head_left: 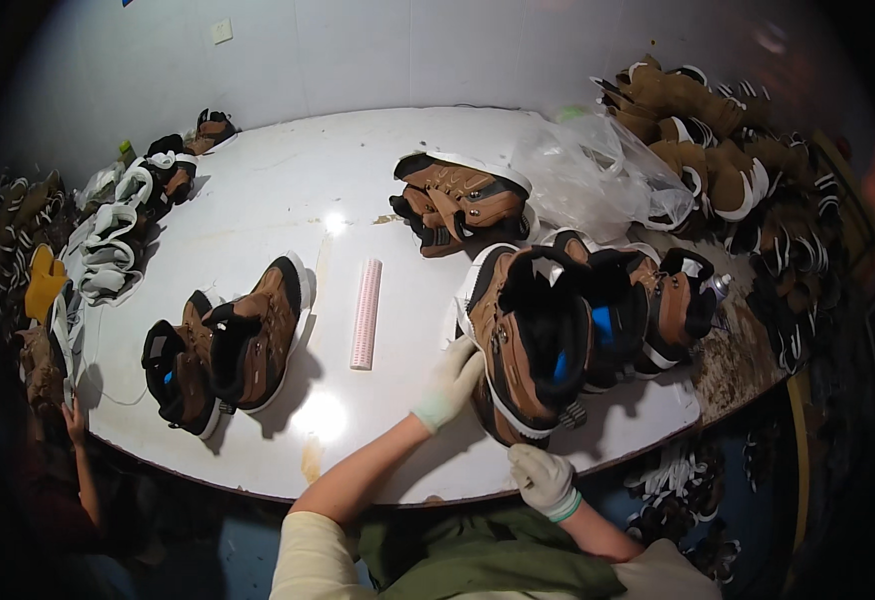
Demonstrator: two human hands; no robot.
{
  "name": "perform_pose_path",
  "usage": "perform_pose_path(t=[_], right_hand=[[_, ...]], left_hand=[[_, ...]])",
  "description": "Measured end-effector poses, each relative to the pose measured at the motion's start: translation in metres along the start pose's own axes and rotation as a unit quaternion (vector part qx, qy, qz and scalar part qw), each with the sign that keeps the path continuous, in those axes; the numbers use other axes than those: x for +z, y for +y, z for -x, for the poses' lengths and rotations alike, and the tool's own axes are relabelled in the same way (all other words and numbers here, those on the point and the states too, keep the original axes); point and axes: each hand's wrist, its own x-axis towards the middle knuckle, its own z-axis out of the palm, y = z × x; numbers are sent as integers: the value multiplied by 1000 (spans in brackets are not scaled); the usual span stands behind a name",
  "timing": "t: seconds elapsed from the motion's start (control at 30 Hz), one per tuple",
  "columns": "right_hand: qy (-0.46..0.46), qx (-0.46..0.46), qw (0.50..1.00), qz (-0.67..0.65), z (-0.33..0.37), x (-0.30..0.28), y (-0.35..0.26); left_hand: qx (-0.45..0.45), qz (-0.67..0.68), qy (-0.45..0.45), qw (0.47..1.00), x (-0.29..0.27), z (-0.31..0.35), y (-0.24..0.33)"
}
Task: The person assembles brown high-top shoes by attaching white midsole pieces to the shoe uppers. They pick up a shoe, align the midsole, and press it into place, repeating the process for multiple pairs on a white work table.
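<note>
A brown and black hiking boot with a white sole edge stands in front of me, slightly tilted, its heel toward me. My left hand, in a pale glove, grips its left side near the sole, with some fingertips hidden by the boot. Below the heel, at the table's front edge, my gloved right hand has its fingers curled closed. Whatever it holds, if anything, is hidden. Beside this boot on the right are more brown boots, close together, some with blue inside.
On the white table, a pink-and-white patterned strip lies between a pair of boots and my hands. Another pair lies farther back, beside clear plastic bags. Brown shoe uppers are heaped right. Another person's hand shows far left.
</note>
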Motion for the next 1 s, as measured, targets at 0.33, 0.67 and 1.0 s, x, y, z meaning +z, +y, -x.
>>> perform_pose_path(t=[0.33,0.67,1.0], right_hand=[[-78,-38,995,46,20,7,7],[-54,-17,997,51,24,5,6],[-1,-61,998,23,13,7,6]], left_hand=[[1,-424,139,895,-46,-163,-2],[-187,-344,215,895,-39,-262,-41],[198,-324,317,869,-177,-122,94]])
